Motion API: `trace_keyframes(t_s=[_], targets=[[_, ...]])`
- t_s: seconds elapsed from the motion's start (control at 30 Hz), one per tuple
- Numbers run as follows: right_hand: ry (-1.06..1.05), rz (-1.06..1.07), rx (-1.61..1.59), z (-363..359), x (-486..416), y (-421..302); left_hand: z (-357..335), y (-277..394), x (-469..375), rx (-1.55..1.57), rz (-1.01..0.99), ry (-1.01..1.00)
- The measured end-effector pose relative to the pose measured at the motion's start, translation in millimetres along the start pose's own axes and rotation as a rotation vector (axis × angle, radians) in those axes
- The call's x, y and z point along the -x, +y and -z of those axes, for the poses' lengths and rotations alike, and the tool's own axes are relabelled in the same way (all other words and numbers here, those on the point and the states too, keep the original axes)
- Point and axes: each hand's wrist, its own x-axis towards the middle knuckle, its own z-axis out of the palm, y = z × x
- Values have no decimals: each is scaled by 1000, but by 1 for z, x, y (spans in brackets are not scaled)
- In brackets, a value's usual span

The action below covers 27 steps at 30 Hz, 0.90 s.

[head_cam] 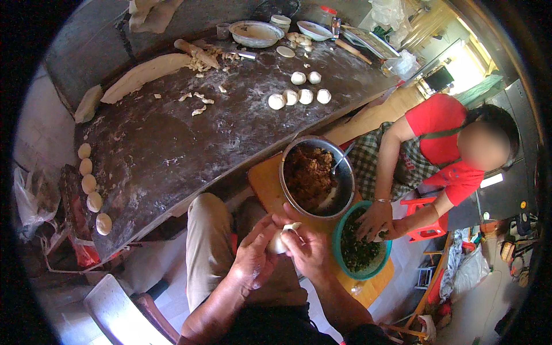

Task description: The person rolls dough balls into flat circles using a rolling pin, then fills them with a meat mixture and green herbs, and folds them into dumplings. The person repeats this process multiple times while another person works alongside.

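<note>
A piece of white dough (277, 244) is held between my two hands above my lap. My left hand (258, 251) cups it from the left, and my right hand (308, 249) pinches its upper edge between thumb and fingers. The palms partly hide the dough. Just beyond my right hand, a steel bowl (283, 183) holds brown minced filling, and a spoon (343, 158) leans inside it. To the right, a teal plastic colander (339, 255) contains chopped greens (355, 250). Both bowl and colander stand on a small wooden table (263, 172).
A co-worker in red (440, 129) has both hands at the colander. Several filled-looking dough balls (305, 96) and flattened dough rounds (89, 184) lie on the floured dark worktop (172, 142). Farther back are a dough strip (142, 77), a rolling pin (197, 53) and a basin (256, 42).
</note>
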Motion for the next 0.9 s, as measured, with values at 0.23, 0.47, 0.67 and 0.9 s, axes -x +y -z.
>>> trace_keyframes(t_s=[0.23, 0.47, 0.67, 0.9], targets=[[45, 161, -30, -3, 0, -5, -7, 5, -2, 7, 69, 129], [-69, -164, -166, 0, -2, -14, -6, 8, 0, -117, 139, 31], [1, -49, -127, -3, -4, -16, -7, 4, -2, -88, 110, 69], [-85, -87, -157, -6, -2, -17, 4, 9, 1, -137, 119, -12]])
